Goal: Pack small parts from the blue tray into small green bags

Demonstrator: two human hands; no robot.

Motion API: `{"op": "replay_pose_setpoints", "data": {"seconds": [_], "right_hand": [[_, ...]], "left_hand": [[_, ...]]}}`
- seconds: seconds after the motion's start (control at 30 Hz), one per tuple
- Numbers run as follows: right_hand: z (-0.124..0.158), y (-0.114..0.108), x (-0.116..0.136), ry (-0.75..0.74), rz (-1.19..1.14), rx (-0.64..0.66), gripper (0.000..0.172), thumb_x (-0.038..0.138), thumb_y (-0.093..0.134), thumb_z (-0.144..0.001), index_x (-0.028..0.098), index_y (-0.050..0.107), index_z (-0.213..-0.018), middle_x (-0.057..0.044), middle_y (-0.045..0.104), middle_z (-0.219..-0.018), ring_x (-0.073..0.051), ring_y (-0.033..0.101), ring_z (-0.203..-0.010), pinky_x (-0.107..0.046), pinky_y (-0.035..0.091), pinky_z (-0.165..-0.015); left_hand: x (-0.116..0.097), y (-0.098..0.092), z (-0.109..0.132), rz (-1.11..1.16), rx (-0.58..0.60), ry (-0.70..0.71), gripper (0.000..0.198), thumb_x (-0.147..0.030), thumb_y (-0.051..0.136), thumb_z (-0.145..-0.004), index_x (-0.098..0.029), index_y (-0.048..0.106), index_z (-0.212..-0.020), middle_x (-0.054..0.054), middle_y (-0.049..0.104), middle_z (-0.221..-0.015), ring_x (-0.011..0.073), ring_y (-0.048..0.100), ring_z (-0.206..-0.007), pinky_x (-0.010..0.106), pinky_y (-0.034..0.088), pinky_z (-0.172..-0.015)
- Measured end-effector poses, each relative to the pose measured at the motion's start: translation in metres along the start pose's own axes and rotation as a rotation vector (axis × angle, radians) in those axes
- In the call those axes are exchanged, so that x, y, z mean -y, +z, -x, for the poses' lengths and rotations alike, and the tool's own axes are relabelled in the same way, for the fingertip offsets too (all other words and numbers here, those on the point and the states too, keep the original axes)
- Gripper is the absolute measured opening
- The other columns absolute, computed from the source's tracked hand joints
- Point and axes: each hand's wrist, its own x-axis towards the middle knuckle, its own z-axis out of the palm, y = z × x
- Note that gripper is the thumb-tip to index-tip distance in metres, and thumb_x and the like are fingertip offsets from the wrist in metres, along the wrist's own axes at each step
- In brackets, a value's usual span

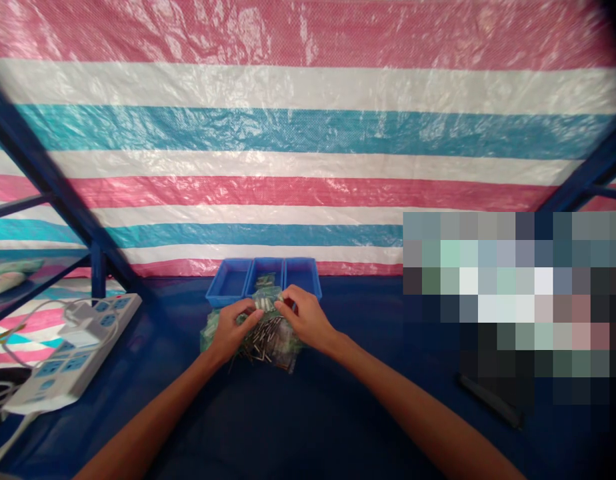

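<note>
Head: blue tabletop, apparently striped tarpaulin

Arms reach forward; left hand, right hand curl, nearly touching.

No words, numbers or brands can be read anywhere. The white power strip on the left carries only blue socket panels, with no legible marking. The green print on the clear plastic bag near the middle is too small and blurred to read.
</note>
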Motion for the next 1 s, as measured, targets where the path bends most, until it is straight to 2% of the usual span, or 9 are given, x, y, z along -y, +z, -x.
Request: {"op": "replay_pose_setpoints", "data": {"seconds": [0.17, 0.27, 0.37, 0.57, 0.67, 0.77, 0.87, 0.93, 1.0], "right_hand": [[0.0, 0.003, -0.002, 0.02, -0.062, -0.015, 0.013, 0.028, 0.06, -0.083, 0.017, 0.063, -0.077, 0.0, 0.059, -0.069, -0.013, 0.052, -0.062, -0.024, 0.04, -0.061], [0.001, 0.001, 0.0, 0.029, -0.134, -0.016, 0.018, 0.026, 0.053, -0.087, 0.018, 0.062, -0.1, -0.003, 0.063, -0.083, -0.013, 0.056, -0.067, -0.024, 0.045, -0.062], [0.003, -0.003, 0.002, -0.087, -0.11, -0.036, 0.039, 0.013, 0.042, -0.087, 0.021, 0.05, -0.124, -0.008, 0.057, -0.11, -0.015, 0.057, -0.086, -0.029, 0.048, -0.077], [0.005, -0.003, -0.007, -0.297, 0.081, 0.01, 0.042, 0.009, 0.046, -0.083, 0.023, 0.054, -0.121, -0.012, 0.041, -0.129, -0.021, 0.05, -0.105, -0.036, 0.047, -0.087], [0.004, -0.001, -0.011, -0.326, 0.121, 0.015, 0.028, 0.016, 0.05, -0.086, 0.022, 0.06, -0.112, -0.011, 0.048, -0.123, -0.022, 0.05, -0.105, -0.038, 0.045, -0.088], [0.003, -0.002, -0.009, -0.245, 0.083, -0.024, 0.017, 0.022, 0.05, -0.089, 0.02, 0.064, -0.098, -0.009, 0.059, -0.101, -0.02, 0.054, -0.095, -0.035, 0.044, -0.085], [0.001, -0.003, -0.005, -0.104, -0.016, -0.05, 0.013, 0.025, 0.053, -0.088, 0.019, 0.064, -0.087, -0.005, 0.062, -0.08, -0.017, 0.057, -0.077, -0.029, 0.046, -0.074], [0.001, -0.003, -0.003, -0.02, -0.086, -0.067, 0.012, 0.026, 0.056, -0.086, 0.018, 0.064, -0.083, -0.003, 0.062, -0.074, -0.015, 0.057, -0.069, -0.027, 0.045, -0.068], [0.0, -0.001, -0.001, 0.053, -0.163, -0.076, 0.012, 0.026, 0.057, -0.084, 0.017, 0.064, -0.082, -0.002, 0.063, -0.073, -0.015, 0.058, -0.067, -0.026, 0.046, -0.067]], "left_hand": [[-0.003, 0.002, 0.002, 0.107, 0.011, -0.072, 0.031, -0.042, 0.058, -0.079, -0.013, 0.066, -0.069, 0.002, 0.061, -0.063, 0.0157, 0.053, -0.061, 0.024, 0.042, -0.056], [-0.004, 0.0, 0.003, 0.174, 0.005, -0.131, 0.031, -0.041, 0.059, -0.078, -0.013, 0.065, -0.066, 0.002, 0.06, -0.061, 0.0144, 0.052, -0.058, 0.023, 0.04, -0.053], [-0.004, -0.002, 0.001, 0.275, 0.01, -0.168, 0.031, -0.039, 0.06, -0.078, -0.013, 0.062, -0.062, 0.002, 0.059, -0.059, 0.014, 0.052, -0.057, 0.024, 0.041, -0.055], [-0.003, 0.001, -0.002, 0.384, 0.085, -0.168, 0.037, -0.042, 0.053, -0.083, -0.013, 0.059, -0.06, 0.002, 0.057, -0.056, 0.0143, 0.053, -0.055, 0.027, 0.043, -0.06], [-0.001, 0.003, -0.002, 0.368, 0.083, -0.167, 0.041, -0.044, 0.049, -0.085, -0.014, 0.057, -0.058, 0.002, 0.054, -0.053, 0.0141, 0.051, -0.053, 0.027, 0.043, -0.058], [-0.002, 0.002, -0.002, 0.307, -0.047, -0.12, 0.045, -0.043, 0.042, -0.089, -0.015, 0.055, -0.056, 0.001, 0.052, -0.054, 0.0128, 0.05, -0.054, 0.025, 0.043, -0.058], [-0.003, 0.0, -0.002, 0.272, -0.162, -0.071, 0.032, -0.042, 0.044, -0.089, -0.015, 0.06, -0.081, 0.002, 0.056, -0.069, 0.0125, 0.051, -0.06, 0.023, 0.043, -0.057], [-0.003, 0.0, -0.002, 0.257, -0.133, -0.048, 0.031, -0.041, 0.048, -0.087, -0.016, 0.059, -0.1, 0.004, 0.06, -0.085, 0.014, 0.055, -0.069, 0.024, 0.046, -0.061], [-0.001, 0.001, -0.001, 0.226, -0.068, -0.034, 0.031, -0.039, 0.054, -0.084, -0.015, 0.059, -0.103, 0.006, 0.062, -0.092, 0.0162, 0.058, -0.077, 0.026, 0.047, -0.068]]}}
